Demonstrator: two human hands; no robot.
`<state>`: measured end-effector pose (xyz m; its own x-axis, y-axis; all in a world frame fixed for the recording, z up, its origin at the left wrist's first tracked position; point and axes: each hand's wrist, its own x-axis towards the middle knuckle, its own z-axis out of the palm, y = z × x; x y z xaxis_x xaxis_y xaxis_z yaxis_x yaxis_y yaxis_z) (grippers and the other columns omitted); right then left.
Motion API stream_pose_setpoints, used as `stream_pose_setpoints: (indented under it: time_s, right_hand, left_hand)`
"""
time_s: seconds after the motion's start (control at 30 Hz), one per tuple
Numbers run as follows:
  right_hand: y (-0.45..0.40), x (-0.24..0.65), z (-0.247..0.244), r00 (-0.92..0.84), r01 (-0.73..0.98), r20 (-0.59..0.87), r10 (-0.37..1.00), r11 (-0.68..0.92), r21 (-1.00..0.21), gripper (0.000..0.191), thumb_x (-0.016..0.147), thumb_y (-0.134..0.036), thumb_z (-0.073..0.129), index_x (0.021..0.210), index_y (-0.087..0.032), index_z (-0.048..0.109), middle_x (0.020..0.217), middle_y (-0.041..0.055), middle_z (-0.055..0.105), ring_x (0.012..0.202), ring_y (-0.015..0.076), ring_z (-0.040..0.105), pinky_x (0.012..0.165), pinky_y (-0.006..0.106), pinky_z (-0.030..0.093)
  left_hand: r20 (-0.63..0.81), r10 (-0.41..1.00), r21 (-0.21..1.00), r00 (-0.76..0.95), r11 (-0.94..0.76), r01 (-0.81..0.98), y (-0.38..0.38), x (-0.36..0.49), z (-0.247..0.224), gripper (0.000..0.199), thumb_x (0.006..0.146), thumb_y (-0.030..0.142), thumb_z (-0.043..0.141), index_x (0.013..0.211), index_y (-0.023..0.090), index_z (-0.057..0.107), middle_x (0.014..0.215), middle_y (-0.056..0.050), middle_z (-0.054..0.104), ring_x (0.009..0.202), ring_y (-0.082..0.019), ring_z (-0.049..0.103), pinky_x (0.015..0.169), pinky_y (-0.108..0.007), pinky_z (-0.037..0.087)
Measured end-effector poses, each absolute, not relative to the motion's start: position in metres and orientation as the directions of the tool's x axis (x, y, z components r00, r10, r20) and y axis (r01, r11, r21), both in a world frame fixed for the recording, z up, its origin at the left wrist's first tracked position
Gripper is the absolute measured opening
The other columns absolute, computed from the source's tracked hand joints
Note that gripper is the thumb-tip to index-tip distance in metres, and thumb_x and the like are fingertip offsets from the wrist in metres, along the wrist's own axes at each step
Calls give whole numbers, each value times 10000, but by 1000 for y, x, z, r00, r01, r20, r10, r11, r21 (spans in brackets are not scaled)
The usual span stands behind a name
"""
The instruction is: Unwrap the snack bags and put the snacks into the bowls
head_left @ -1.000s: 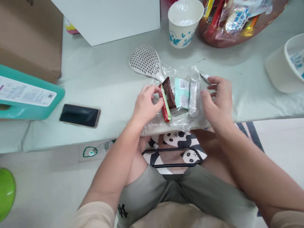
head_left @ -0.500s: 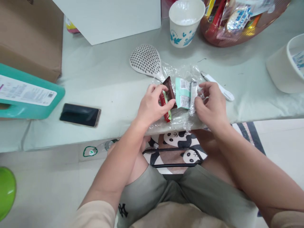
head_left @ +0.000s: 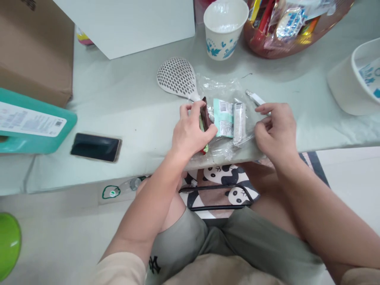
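Note:
My left hand (head_left: 191,128) is closed over a small brown snack packet (head_left: 206,113), thumb and fingertips at its ends. Beneath that hand a red and green snack packet (head_left: 205,149) shows only in part. Right of these, a mint-green packet (head_left: 224,118) and a silvery-white wrapped bar (head_left: 239,122) lie side by side on a crumpled clear plastic wrapper (head_left: 225,150). My right hand (head_left: 277,130) hovers right of the wrapper with bent fingers apart and nothing visible in them. It partly covers a white utility knife (head_left: 254,97).
A perforated skimmer (head_left: 177,77) lies behind the packets. Farther back stand a paper cup (head_left: 225,33) and a reddish bowl (head_left: 252,43) of snacks. A white tub (head_left: 344,87) is at right. A phone (head_left: 95,147), teal jug (head_left: 59,138) and cardboard box (head_left: 38,55) are at left.
My right hand has moved right, away from the silvery-white bar and clear wrapper, and now covers part of the utility knife. My left hand stays on the brown packet. The view has shifted slightly.

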<state>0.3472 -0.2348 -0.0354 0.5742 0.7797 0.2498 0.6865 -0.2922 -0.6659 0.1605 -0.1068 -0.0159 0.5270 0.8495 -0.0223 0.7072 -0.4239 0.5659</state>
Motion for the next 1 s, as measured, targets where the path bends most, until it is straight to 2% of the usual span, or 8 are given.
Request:
stream_pose_setpoints:
  time_s: [0.07,0.17,0.3,0.47,0.6,0.7,0.87,1.0]
  right_hand:
    - [-238,351,-36,540,720,278,795,-265,-641,345,793,-85,507,1014,-243,719,1037,62,583,698,159,563,693,380,529]
    - [-244,359,-40,480,770,300,824,-231,-595,318,814,-81,498,903,-250,753,1051,89,602,873,235,632,791,438,550]
    - [-249,366,-45,433,810,321,842,-207,-549,312,817,-96,515,884,-255,775,1104,95,643,997,281,647,875,491,548]
    - [-251,357,-30,226,879,387,894,-16,-476,301,821,-125,517,887,-270,771,1076,68,742,1115,317,646,978,532,476]
    - [-253,347,-22,125,885,266,956,14,-466,380,787,-127,502,1076,-259,710,985,48,764,1067,308,677,927,493,435]
    - [-254,345,-25,51,912,295,954,76,-403,387,814,-99,491,1094,-265,700,901,35,753,1024,287,668,908,466,387]
    - [-255,346,-28,-115,909,279,953,214,-357,326,880,-70,485,931,-290,720,772,12,675,926,237,611,891,436,343]
    - [-258,351,-21,-170,878,356,919,306,-369,302,908,-66,492,808,-268,694,797,9,667,843,206,587,886,428,353]
  left_hand:
    - [-20,857,586,515,-407,701,-105,159,-16,568,833,266,657,1378,325,506,1341,-91,520,793,-193,616,817,-444,597]
    - [-23,863,612,504,-386,690,-101,156,-19,595,834,219,652,1394,333,484,1318,-95,519,800,-191,619,828,-440,584]
    - [19,869,666,495,-380,642,-97,151,-26,562,850,163,610,1369,345,495,1270,-89,524,819,-191,627,806,-415,577]
    - [89,881,685,464,-393,614,-93,149,-34,477,829,165,634,1269,339,570,1203,-73,556,759,-169,613,782,-381,581]
    - [81,893,692,443,-371,620,-93,150,-35,449,805,172,654,1226,320,603,1179,-69,573,734,-166,603,788,-392,580]
    - [70,898,688,434,-359,631,-94,151,-33,434,812,165,644,1219,309,603,1193,-76,569,770,-178,618,808,-403,578]
    - [60,898,669,436,-360,650,-95,152,-31,422,830,157,632,1218,316,589,1186,-72,571,772,-184,619,841,-428,578]
    - [52,903,672,427,-348,654,-94,152,-30,419,824,149,641,1207,311,593,1180,-75,584,786,-189,627,844,-436,580]
